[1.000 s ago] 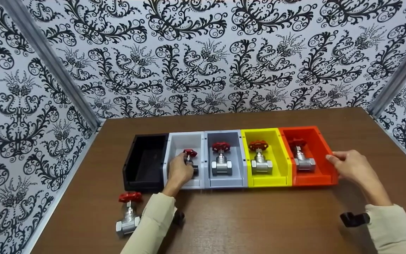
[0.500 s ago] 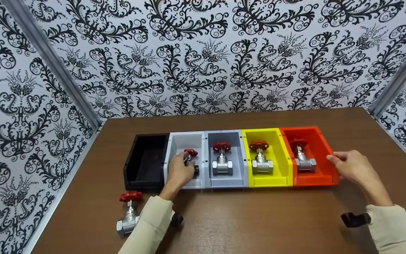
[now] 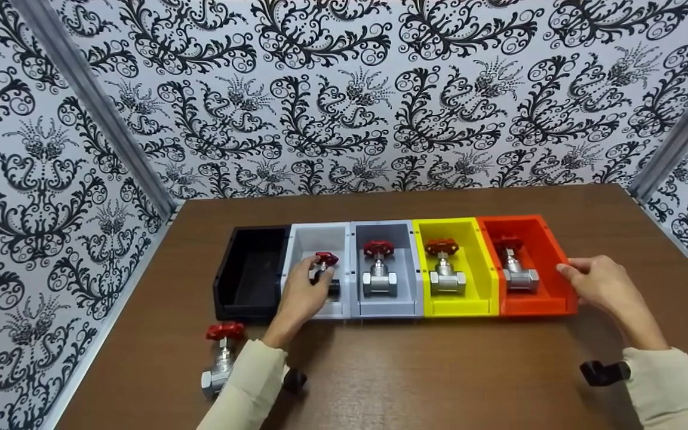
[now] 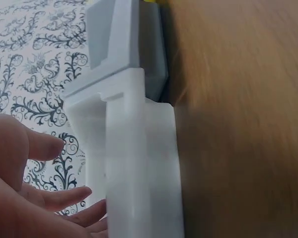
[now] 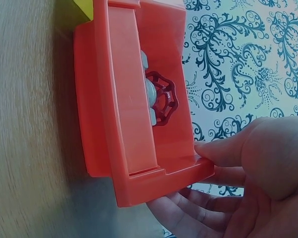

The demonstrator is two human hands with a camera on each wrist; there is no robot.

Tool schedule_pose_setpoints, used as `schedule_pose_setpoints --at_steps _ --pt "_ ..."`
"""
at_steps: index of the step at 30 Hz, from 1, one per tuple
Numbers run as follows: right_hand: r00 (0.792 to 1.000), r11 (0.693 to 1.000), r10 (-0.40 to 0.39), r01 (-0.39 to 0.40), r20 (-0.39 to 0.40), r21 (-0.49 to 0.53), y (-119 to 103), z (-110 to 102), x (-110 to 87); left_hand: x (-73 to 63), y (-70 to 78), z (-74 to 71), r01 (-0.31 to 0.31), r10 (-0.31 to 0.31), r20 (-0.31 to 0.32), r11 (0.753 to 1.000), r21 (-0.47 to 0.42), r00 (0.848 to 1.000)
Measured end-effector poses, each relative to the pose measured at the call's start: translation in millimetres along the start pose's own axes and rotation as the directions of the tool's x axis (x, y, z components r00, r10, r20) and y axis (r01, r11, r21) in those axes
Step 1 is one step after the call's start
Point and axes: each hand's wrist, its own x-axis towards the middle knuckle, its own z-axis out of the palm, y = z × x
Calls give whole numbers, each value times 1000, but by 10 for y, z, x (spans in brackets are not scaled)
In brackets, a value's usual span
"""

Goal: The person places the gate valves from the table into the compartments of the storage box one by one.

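My left hand (image 3: 303, 294) is over the white bin (image 3: 345, 307), close to a gate valve with a red handwheel (image 3: 326, 258). In the left wrist view the thumb and fingers (image 4: 72, 197) are spread apart, with nothing between them. Part of that valve's body is hidden behind the hand. At the far right, my right hand (image 3: 604, 283) pinches the side wall of the red bin (image 3: 550, 304), thumb on the rim and fingers beneath, as the right wrist view shows. A gate valve (image 3: 520, 278) lies in the red bin.
Between them stand a grey bin (image 3: 387, 309) and a yellow bin (image 3: 460, 308), each holding a gate valve. A black bin (image 3: 247, 312) ends the row on the left. Another gate valve (image 3: 223, 358) lies on the brown table (image 3: 415, 370), beside my left sleeve. Patterned walls enclose the table.
My left hand has drawn slightly left from the valve in the white bin, and its thumb and fingers have loosened. The right hand keeps its hold on the red bin.
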Motion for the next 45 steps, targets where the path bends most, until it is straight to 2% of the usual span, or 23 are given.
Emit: schedule_pose_setpoints --at_steps 8,12,21,29,38,45 --pt "1000 1000 -2 2 11 16 -5 7 -2 -117 44 -127 5 -5 40 1000 4 999" --pt "1000 1000 -9 9 0 -4 0 3 -2 -155 63 -194 -9 12 60 998 -59 998" --pt "1000 999 -20 20 -18 -29 10 6 -1 -240 39 -357 20 -3 108 988 -155 994" --pt "1000 1000 -7 7 6 -24 -7 -12 -8 -319 3 -494 123 -101 149 982 -146 984" --pt "1000 1000 -13 13 8 -28 -14 -8 -2 -360 -53 -635 128 -107 140 979 -157 984" --pt "999 998 -31 30 -15 -50 -1 -16 9 -414 -106 -777 188 -142 171 937 -294 975"
